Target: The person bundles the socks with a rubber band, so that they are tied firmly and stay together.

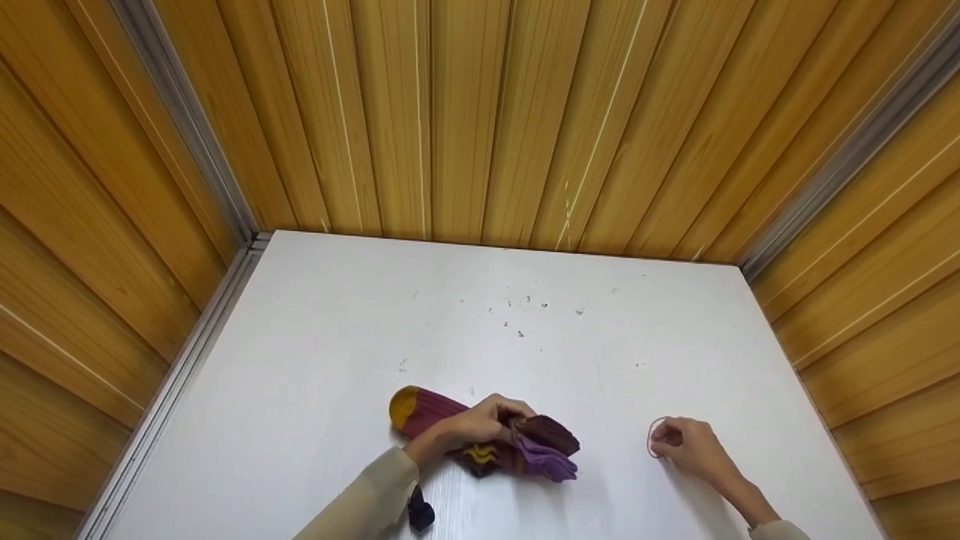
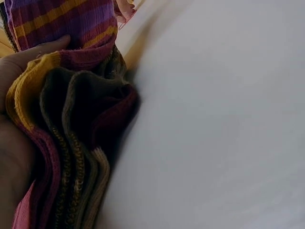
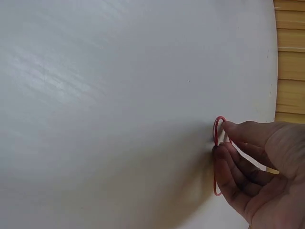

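Observation:
My left hand grips a bundle of socks a little above the white table, left of my right hand. In the head view the bundle shows maroon, mustard and purple parts. Close up in the left wrist view, the socks are folded in layers of maroon, mustard, dark green and tan, with a striped part at the top. Off to the right, my right hand pinches a thin red rubber band between thumb and fingers. The band hangs as a loose loop, apart from the socks.
A small dark object lies by the left sleeve near the table's front; its kind is unclear. The white table has small dark marks towards the back. Wood-patterned walls with grey metal corner rails enclose it on three sides.

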### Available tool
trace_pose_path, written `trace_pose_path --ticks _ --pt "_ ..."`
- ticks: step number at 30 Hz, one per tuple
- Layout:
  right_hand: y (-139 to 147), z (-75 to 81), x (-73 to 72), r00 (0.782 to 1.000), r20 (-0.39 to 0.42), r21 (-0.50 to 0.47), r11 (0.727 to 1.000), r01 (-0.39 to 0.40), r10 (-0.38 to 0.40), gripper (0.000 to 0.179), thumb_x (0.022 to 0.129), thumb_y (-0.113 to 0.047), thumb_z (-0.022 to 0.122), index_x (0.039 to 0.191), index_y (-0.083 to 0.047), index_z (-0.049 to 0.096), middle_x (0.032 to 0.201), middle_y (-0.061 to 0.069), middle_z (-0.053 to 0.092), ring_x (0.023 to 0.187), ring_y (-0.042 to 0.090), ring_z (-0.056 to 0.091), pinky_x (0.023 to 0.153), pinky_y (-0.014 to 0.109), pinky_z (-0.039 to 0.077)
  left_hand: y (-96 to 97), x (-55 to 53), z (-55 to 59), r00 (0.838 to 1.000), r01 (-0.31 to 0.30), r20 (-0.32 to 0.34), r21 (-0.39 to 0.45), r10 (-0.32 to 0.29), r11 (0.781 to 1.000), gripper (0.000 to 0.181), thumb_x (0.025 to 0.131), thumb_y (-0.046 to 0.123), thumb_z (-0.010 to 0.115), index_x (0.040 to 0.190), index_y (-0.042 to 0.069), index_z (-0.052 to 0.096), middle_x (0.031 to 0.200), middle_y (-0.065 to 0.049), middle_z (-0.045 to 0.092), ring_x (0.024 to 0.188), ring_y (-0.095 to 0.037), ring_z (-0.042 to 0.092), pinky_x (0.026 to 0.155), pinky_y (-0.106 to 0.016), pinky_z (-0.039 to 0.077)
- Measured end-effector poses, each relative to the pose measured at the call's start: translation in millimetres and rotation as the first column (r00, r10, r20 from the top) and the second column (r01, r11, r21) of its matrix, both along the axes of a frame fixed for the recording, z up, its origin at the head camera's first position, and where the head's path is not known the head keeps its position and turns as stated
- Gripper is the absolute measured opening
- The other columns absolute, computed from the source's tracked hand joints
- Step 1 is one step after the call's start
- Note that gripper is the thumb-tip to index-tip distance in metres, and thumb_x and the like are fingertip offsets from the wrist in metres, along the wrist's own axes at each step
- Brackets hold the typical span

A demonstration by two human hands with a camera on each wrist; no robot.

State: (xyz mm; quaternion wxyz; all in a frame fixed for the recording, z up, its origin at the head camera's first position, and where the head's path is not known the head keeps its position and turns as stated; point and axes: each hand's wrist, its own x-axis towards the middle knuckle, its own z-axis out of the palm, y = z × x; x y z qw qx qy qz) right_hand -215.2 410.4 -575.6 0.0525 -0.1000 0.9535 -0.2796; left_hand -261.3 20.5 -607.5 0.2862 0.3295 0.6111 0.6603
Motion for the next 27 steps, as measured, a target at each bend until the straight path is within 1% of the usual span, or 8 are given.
trace_pose_path --ticks 2,6,8,10,13,18,23,27 --pt "5.9 3.3 2.7 1.0 0.005 -0.021 1.0 0.021 -0.021 0.008 0.083 -0.004 0.08 0.086 -0.005 0.072 0.082 0.003 0.072 0.072 0.005 0.064 0.065 0.018 0.053 -0.5 -0.6 -0.6 1.0 -0.001 0.003 -0.007 0.001 1.0 0.037 0.083 -0.013 0.066 0.12 -0.013 0.066 0.119 -0.033 0.067 0.095 -0.006 0.065 0.087 -0.023 0.05" --pt "11.5 7.5 8.8 0.992 0.059 0.059 0.992 0.111 -0.115 0.015 0.082 -0.016 0.084 0.075 -0.008 0.073 0.07 -0.001 0.068 0.062 0.006 0.055 0.057 0.018 0.044 -0.7 -1.0 0.0 1.0 -0.004 0.012 -0.021 0.004 1.0 0.037 0.082 -0.012 0.067 0.119 -0.012 0.067 0.115 -0.023 0.072 0.094 -0.006 0.065 0.087 -0.022 0.05" --pt "11.8 6.7 9.4 0.988 0.098 0.084 0.99 0.109 -0.117 0.019 0.082 -0.021 0.084 0.073 -0.009 0.073 0.066 -0.002 0.066 0.059 0.006 0.051 0.054 0.018 0.041 -0.8 -1.3 1.5 1.0 -0.004 0.016 -0.032 0.005 0.999 0.038 0.082 -0.012 0.067 0.12 -0.012 0.066 0.114 -0.017 0.074 0.094 -0.005 0.064 0.087 -0.022 0.049" --pt "10.7 5.0 8.1 0.989 0.118 0.079 0.994 0.08 -0.089 0.02 0.083 -0.022 0.083 0.073 -0.008 0.074 0.066 -0.002 0.067 0.059 0.005 0.052 0.055 0.017 0.042 -0.8 -1.6 2.7 1.0 -0.002 0.021 -0.036 0.002 0.999 0.037 0.083 -0.012 0.067 0.12 -0.012 0.066 0.114 -0.014 0.074 0.095 -0.005 0.064 0.088 -0.022 0.049" --pt "8.2 3.5 4.0 0.994 0.093 0.064 0.997 0.043 -0.049 0.016 0.084 -0.015 0.082 0.074 -0.006 0.072 0.068 -0.001 0.067 0.06 0.004 0.053 0.056 0.017 0.044 0.3 -2.6 4.0 1.0 -0.003 0.022 -0.039 0.004 0.999 0.036 0.084 -0.013 0.066 0.12 -0.012 0.066 0.116 -0.019 0.073 0.095 -0.005 0.064 0.088 -0.022 0.05" --pt "5.8 5.2 2.0 0.999 0.051 0.105 0.995 0.0 -0.005 0.014 0.084 -0.008 0.08 0.074 -0.007 0.069 0.073 -0.002 0.066 0.065 0.003 0.052 0.06 0.019 0.043 4.7 -4.0 2.4 1.0 -0.004 0.015 -0.027 0.005 1.0 0.037 0.082 -0.015 0.065 0.12 -0.013 0.067 0.12 -0.03 0.068 0.096 -0.005 0.065 0.087 -0.022 0.051" --pt "-0.7 6.8 2.4 0.999 -0.023 0.172 0.984 -0.039 0.043 0.008 0.08 -0.006 0.083 0.077 -0.009 0.076 0.075 -0.004 0.071 0.07 0.005 0.06 0.064 0.021 0.05 5.1 -3.3 -0.7 1.0 -0.001 0.018 -0.006 0.001 1.0 0.037 0.082 -0.016 0.064 0.119 -0.014 0.066 0.119 -0.032 0.068 0.096 -0.007 0.065 0.087 -0.022 0.051" --pt "-11.0 8.4 2.3 1.0 -0.026 0.205 0.979 0.005 0.0 0.007 0.078 -0.008 0.085 0.076 -0.012 0.079 0.075 -0.004 0.07 0.072 0.01 0.06 0.064 0.026 0.052 2.2 -0.9 -1.1 1.0 -0.013 0.025 0.007 0.013 1.0 0.037 0.082 -0.016 0.063 0.119 -0.014 0.066 0.117 -0.028 0.07 0.096 -0.008 0.065 0.087 -0.022 0.05"
